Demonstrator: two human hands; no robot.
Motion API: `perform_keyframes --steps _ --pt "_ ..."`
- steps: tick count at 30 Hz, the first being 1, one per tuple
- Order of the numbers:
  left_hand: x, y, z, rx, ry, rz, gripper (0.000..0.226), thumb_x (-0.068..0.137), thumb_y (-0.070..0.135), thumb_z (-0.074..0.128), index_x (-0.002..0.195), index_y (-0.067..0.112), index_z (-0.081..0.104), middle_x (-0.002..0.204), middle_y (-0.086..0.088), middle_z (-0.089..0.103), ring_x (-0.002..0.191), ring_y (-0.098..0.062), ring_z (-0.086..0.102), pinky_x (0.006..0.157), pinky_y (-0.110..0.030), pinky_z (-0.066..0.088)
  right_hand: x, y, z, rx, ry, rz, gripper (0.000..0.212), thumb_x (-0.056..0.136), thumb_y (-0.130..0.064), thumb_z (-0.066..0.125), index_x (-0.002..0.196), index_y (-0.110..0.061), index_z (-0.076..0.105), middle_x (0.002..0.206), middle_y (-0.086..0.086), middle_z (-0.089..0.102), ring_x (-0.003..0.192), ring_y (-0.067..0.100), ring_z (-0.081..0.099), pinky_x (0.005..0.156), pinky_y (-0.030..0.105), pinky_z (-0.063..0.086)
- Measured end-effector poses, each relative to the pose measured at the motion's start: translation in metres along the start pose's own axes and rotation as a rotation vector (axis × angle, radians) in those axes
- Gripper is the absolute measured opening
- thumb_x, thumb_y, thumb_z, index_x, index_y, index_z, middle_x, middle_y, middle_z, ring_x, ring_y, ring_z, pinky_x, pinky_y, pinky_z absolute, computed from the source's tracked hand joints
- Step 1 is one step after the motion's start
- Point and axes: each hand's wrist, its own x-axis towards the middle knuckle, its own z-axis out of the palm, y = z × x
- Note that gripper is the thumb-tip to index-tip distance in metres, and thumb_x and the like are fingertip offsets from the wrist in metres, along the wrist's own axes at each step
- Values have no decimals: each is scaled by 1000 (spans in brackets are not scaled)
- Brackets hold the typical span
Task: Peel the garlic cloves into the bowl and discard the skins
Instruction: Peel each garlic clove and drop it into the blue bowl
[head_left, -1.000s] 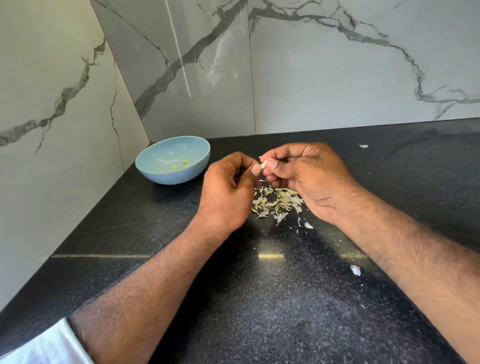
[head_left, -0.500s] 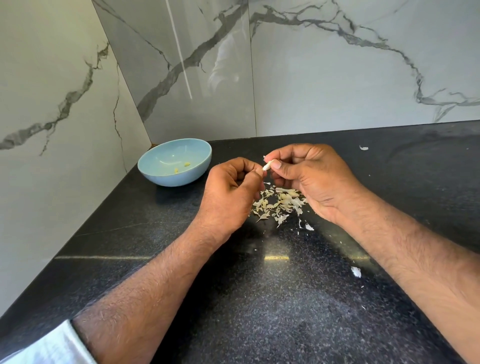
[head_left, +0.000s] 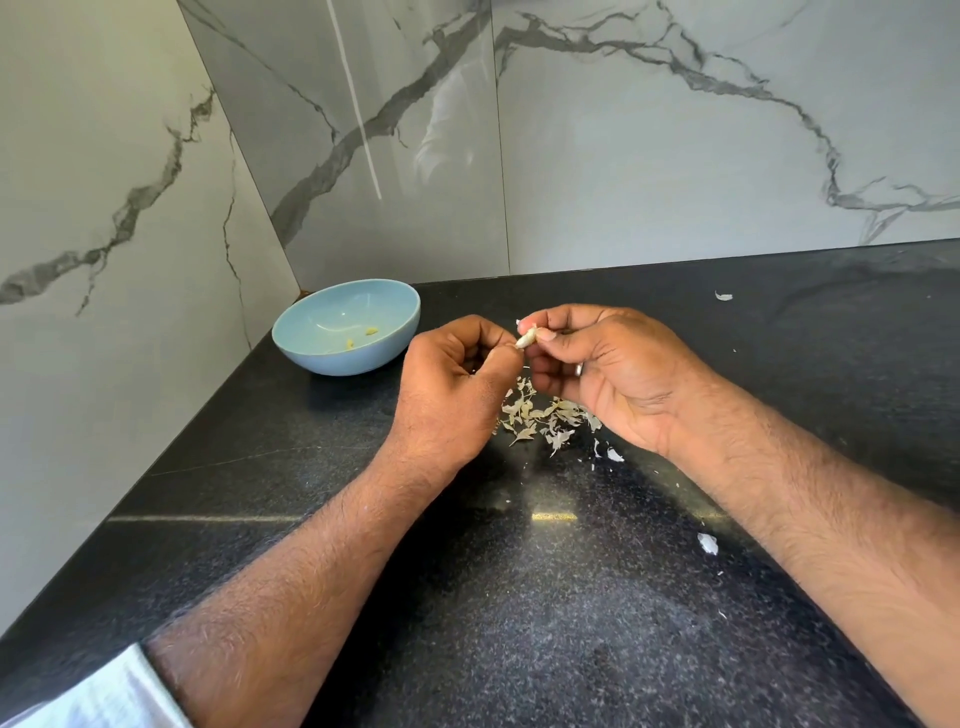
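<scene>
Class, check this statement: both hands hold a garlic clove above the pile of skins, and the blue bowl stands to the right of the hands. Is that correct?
One detail is wrong. In the head view the blue bowl stands to the left of the hands, in the corner. The left hand and right hand do hold the garlic clove above the pile of skins.

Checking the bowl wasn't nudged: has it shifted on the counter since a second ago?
No. The blue bowl remains in the wall corner of the black counter.

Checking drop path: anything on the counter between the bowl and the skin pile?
Head view: only bare black counter between the blue bowl and the skin pile; left hand hangs above it.
</scene>
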Motion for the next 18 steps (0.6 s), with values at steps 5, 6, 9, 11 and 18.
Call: perform_keyframes --steps 5,6,9,11,18 --pt "1 1 0 36 3 21 17 97 5 68 80 5 71 60 5 59 53 -3 45 51 -19 40 -2 -1 0 -189 39 -177 19 84 -9 81 99 0 78 93 19 76 84 23 72 78 36 64" --pt "0 2 0 35 -2 22 17 97 5 68 80 4 71 60 4 59 54 -3 45 51 -19 40 -1 0 0 -211 60 -202 15 85 -6 80 99 0 78 94 21 76 83 24 73 77 36 64" --pt "-1 4 1 1 -15 9 16 97 2 66 82 1 70 60 2 59 53 -5 46 51 -20 41 1 0 -3 -146 72 -173 19 81 -8 80 99 -2 78 92 20 76 82 25 72 75 35 63" --pt "-1 3 0 -28 -13 1 15 97 3 66 82 3 71 63 -9 63 58 -12 50 55 -25 44 2 -1 -5 -77 49 -134 24 77 -10 79 100 -2 78 90 16 75 79 22 71 73 33 62" --pt "1 1 1 -67 -9 12 17 97 10 69 81 9 73 69 -13 67 63 -19 53 61 -35 47 1 0 -2 -33 28 -81 17 94 8 65 106 -1 74 92 17 75 82 23 72 75 33 63"
